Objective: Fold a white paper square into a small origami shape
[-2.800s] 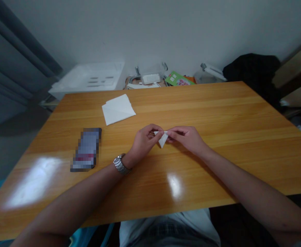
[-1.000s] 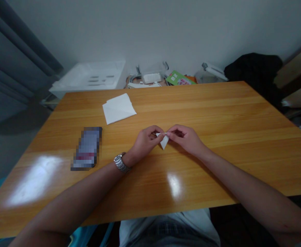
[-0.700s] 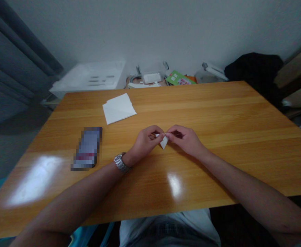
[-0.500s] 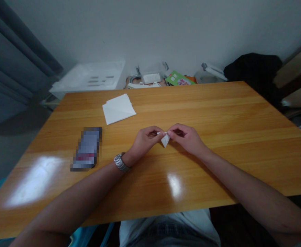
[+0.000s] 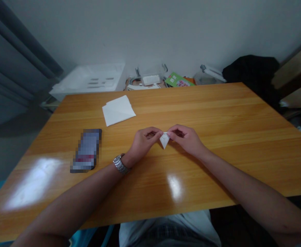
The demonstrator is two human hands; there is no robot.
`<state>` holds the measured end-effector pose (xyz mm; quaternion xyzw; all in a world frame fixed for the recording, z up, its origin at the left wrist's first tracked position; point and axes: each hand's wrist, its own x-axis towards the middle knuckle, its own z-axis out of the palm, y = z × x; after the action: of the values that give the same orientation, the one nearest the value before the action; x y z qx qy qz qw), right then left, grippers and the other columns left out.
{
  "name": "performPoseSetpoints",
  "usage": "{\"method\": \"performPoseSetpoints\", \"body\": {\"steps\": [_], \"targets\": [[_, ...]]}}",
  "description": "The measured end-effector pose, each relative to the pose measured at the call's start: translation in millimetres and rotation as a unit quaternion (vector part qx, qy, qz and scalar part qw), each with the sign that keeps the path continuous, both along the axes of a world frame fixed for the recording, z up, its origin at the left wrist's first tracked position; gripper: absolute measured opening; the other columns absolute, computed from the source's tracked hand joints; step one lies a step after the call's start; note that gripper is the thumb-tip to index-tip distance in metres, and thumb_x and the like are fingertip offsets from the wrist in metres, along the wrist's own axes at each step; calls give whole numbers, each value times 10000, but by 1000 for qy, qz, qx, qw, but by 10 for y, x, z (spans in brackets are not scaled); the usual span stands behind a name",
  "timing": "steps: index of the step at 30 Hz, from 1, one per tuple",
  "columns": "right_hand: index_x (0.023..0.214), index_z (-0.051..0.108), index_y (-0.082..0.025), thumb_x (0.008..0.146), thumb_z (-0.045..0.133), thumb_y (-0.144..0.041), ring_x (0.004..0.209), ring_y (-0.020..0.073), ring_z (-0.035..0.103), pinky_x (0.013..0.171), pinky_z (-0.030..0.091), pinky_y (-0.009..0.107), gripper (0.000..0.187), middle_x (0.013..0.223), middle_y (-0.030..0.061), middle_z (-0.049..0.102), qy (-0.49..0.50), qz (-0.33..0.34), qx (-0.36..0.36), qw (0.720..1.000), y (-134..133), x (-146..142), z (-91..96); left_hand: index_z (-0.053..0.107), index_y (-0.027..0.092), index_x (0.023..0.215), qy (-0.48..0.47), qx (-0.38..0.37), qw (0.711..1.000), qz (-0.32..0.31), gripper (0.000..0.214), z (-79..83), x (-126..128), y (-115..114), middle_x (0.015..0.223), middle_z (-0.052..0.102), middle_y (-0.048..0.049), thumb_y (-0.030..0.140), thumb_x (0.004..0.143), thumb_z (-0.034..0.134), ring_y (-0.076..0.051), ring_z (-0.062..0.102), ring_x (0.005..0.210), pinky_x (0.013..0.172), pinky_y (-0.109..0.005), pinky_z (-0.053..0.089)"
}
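Observation:
A small folded piece of white paper (image 5: 164, 140) hangs point down between my two hands, shaped like a kite or triangle with crease lines on its face. My left hand (image 5: 147, 140), with a metal watch (image 5: 121, 163) on the wrist, pinches its upper left corner between thumb and fingers. At the upper right corner, my right hand (image 5: 185, 137) pinches it the same way. The fingertips cover both top corners. Further back on the left, several white paper sheets (image 5: 118, 110) lie in an uneven stack.
A pixelated phone (image 5: 87, 149) lies on the wooden table (image 5: 217, 113) left of my hands. Beyond the far edge are a white tray (image 5: 88, 79), a green book (image 5: 177, 80) and a dark bag (image 5: 251, 70). A wall rises behind.
The fingers have shifted slightly apart at the top of the folded paper, so more of its upper edge and creases show. Both hands keep hold of it.

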<state>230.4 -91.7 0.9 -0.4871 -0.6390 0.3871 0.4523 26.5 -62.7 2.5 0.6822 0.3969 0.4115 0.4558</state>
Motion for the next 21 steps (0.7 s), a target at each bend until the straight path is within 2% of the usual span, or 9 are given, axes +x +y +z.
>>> {"method": "performPoseSetpoints", "body": {"steps": [7,12,17,21], "targets": [[1045,727,-218,853,750,-397,864,195,711,807,573,342,263,963,55,758,35,8,-10,999,21,21,-81,741,140,846,-9,-6,1000,13,238,-34,-10,36,793,754,-46,371,894,704,-148,691,707,641,-228,563],[1090,727,-227,849,750,-373,839,195,708,777,589,349,282,968,62,748,-4,11,17,1000,25,35,-96,725,141,859,-21,-20,1000,10,247,-50,-3,36,796,751,-45,383,900,696,-145,691,693,639,-232,568],[1072,734,-223,863,741,-356,838,188,708,776,585,336,248,960,56,749,-14,4,27,1000,31,43,-97,717,150,870,9,22,1000,8,236,-30,-6,27,816,754,-44,375,923,673,-151,701,730,664,-231,574],[1062,732,-217,867,741,-376,844,192,711,772,582,330,251,972,58,755,-17,1,26,1000,37,55,-93,722,158,980,31,54,998,-5,232,-54,-35,47,933,764,-58,377,946,653,-158,715,819,746,-248,590]]}}
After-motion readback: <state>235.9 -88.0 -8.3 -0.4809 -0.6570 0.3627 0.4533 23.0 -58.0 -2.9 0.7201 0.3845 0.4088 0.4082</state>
